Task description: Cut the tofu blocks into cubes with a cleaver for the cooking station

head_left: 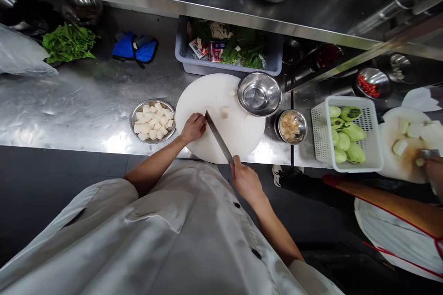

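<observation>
My right hand (245,179) is wrapped round the handle of a kitchen knife (219,137). The blade lies slantwise over a round white cutting board (238,140), its tip close to my left hand (194,127). The fingers of that hand are curled together on the board's left part; whatever they hold, if anything, is hidden beneath them. Small pale bits (224,112) lie on the board beyond the blade. To the left stands a metal bowl of white chunks (154,121). A steel bowl (259,94) sits over the board's far right edge.
Right of the board is a small bowl of pale peelings (290,126), then a white basket of green vegetables (375,147). A co-worker's hand (434,170) works at another board. Behind stands a grey bin (228,68) of greens and packaging, under a metal shelf (152,2).
</observation>
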Available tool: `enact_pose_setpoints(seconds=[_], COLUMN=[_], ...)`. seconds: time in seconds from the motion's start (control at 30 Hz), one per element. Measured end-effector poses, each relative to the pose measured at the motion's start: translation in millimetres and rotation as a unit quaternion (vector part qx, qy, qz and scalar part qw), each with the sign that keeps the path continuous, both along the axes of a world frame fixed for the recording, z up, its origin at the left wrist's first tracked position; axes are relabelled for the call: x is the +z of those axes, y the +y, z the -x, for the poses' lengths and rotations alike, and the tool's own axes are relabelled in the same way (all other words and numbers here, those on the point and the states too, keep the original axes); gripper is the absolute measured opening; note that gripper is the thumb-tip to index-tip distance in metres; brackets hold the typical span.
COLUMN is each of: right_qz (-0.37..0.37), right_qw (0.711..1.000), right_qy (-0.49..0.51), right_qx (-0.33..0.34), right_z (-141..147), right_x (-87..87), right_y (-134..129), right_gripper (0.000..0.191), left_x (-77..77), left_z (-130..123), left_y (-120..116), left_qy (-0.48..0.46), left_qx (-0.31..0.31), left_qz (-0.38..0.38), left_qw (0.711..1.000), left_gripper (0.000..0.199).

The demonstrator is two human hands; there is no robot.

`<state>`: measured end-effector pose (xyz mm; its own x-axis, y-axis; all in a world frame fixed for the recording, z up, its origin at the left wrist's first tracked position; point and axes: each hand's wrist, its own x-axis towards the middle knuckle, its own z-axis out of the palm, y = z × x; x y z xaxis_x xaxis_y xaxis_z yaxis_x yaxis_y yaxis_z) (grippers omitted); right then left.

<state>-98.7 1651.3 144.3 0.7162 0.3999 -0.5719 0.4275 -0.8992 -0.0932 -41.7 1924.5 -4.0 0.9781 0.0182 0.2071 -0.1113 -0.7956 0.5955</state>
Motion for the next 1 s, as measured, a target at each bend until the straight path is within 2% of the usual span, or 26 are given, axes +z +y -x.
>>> enact_pose_setpoints(seconds=[0.1, 0.17, 0.33, 0.47, 0.53, 0.6, 0.67, 0.7, 0.77, 0.83, 0.9, 1.0], right_qz=[-0.012, -0.031, -0.06, -0.101, -0.128, -0.151, -0.159, -0.159, -0.163, -0.177, -0.191, -0.203], right_qw=[1.0, 0.999, 0.997, 0.994, 0.991, 0.988, 0.987, 0.987, 0.985, 0.981, 0.974, 0.968], right_qy=[0.015, 0.026, 0.037, 0.005, -0.005, 0.007, 0.029, 0.037, 0.047, 0.052, 0.054, 0.049], right_qx=[0.004, 0.002, -0.024, -0.047, -0.044, -0.021, 0.0, 0.002, -0.017, -0.06, -0.105, -0.138], right_z=[-3.5, -8.6, -20.6, -12.5, -4.2, 1.6, 1.2, -1.7, -12.6, -27.1, -40.6, -51.7], right_x=[3.4, -1.2, -29.1, -49.5, -54.1, -54.7, -53.7, -53.4, -54.1, -56.5, -59.6, -63.6], right_y=[2.0, 6.2, 16.4, 1.3, -8.7, -13.1, -9.8, -5.9, 2.5, 7.3, 6.2, -1.9], right_gripper=[0.022, 0.023, 0.026, 0.033, 0.037, 0.038, 0.036, 0.035, 0.036, 0.038, 0.04, 0.043], left_x=[-4.6, -7.5, -9.2, -1.8, 4.2, 9.9, 13.7, 14.6, 13.8, 10.4, 5.7, -2.3], left_z=[-0.2, -0.9, -3.8, -0.7, 11.0, 32.4, 61.1, 76.6, 105.2, 126.5, 138.0, 140.7], left_y=[0.6, 0.6, -3.5, 2.3, 20.1, 50.5, 89.6, 109.7, 144.9, 167.7, 176.5, 174.3], left_qy=[-0.025, -0.047, -0.057, -0.034, -0.017, 0.017, 0.086, 0.132, 0.214, 0.252, 0.247, 0.22], left_qx=[-0.007, -0.012, -0.019, -0.052, -0.032, 0.069, 0.194, 0.232, 0.229, 0.171, 0.135, 0.158], left_qz=[-0.005, -0.012, -0.047, -0.042, -0.036, -0.063, -0.12, -0.146, -0.174, -0.182, -0.191, -0.189], left_qw=[1.0, 0.999, 0.997, 0.997, 0.999, 0.996, 0.97, 0.953, 0.934, 0.935, 0.94, 0.944], left_gripper=[0.017, 0.014, 0.012, 0.017, 0.026, 0.035, 0.047, 0.055, 0.072, 0.08, 0.083, 0.079])
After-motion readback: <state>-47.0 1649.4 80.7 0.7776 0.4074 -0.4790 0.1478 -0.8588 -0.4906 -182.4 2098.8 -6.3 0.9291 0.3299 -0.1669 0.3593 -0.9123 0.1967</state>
